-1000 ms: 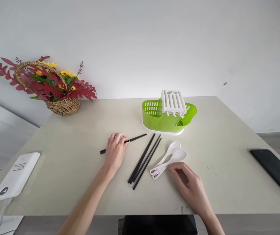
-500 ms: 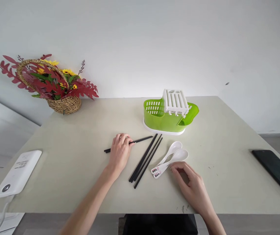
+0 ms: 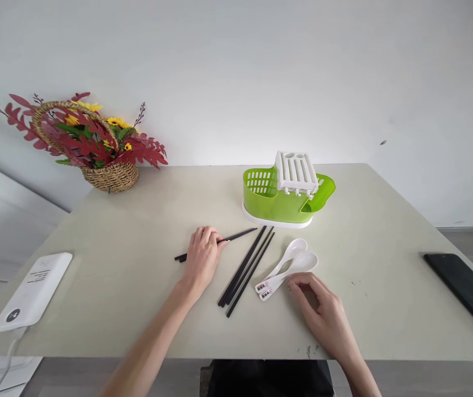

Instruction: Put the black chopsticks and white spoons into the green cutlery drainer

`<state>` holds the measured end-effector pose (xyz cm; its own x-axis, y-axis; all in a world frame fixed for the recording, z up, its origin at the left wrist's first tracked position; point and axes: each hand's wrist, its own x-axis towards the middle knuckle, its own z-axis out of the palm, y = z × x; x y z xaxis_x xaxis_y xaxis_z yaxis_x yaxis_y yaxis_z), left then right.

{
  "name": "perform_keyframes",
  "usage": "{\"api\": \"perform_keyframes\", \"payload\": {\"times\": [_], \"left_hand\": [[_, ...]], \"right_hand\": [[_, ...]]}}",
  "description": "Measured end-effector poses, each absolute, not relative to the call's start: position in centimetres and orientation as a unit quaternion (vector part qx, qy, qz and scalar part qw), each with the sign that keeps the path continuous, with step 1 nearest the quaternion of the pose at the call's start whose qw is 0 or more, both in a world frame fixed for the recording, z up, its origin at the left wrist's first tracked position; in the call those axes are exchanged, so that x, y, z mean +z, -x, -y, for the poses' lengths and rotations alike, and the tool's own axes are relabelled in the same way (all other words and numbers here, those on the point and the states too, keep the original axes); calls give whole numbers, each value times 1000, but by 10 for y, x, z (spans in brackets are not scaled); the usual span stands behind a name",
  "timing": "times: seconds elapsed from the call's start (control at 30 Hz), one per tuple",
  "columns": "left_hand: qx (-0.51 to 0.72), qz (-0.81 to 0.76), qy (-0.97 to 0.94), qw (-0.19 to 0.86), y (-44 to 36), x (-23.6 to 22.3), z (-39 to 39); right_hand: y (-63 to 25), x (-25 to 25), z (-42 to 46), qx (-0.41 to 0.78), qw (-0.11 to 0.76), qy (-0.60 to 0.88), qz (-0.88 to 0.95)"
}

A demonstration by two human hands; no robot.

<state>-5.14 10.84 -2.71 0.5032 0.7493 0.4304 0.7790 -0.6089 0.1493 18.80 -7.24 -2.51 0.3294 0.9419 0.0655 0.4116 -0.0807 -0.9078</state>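
My left hand [image 3: 203, 255] is closed over a pair of black chopsticks [image 3: 240, 235], whose ends stick out on both sides of the fingers. To its right, several more black chopsticks [image 3: 248, 270] lie slanted on the table, nearly side by side. Two white spoons [image 3: 296, 264] rest partly one over the other, with printed labels on their handles. Just beside them my right hand [image 3: 321, 309] lies curled, thumb and fingertips together, with nothing visible in it. Behind these stands a green cutlery caddy [image 3: 269, 208] with a white slotted rack [image 3: 297, 171] on top.
A wicker basket [image 3: 112, 177] of red leaves and yellow flowers stands at the back left. A white power bank [image 3: 33, 289] with a cable lies at the left edge of the pale table [image 3: 137, 309]. At the right edge is a black phone [image 3: 463, 292].
My left hand has tilted the chopsticks very slightly, the right ends a touch farther back. My right hand stays where it was. The view has shifted a little.
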Motion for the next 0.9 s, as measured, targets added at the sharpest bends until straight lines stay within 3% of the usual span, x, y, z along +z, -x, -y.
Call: {"api": "perform_keyframes", "payload": {"times": [0.5,0.9], "left_hand": [[-243,435,866,45,51,-29,-106],[-353,416,812,-208,42,-20,-92]], "right_hand": [[-187,-26,72,287,455,678,500],[-193,-24,74,307,446,665,514]]}}
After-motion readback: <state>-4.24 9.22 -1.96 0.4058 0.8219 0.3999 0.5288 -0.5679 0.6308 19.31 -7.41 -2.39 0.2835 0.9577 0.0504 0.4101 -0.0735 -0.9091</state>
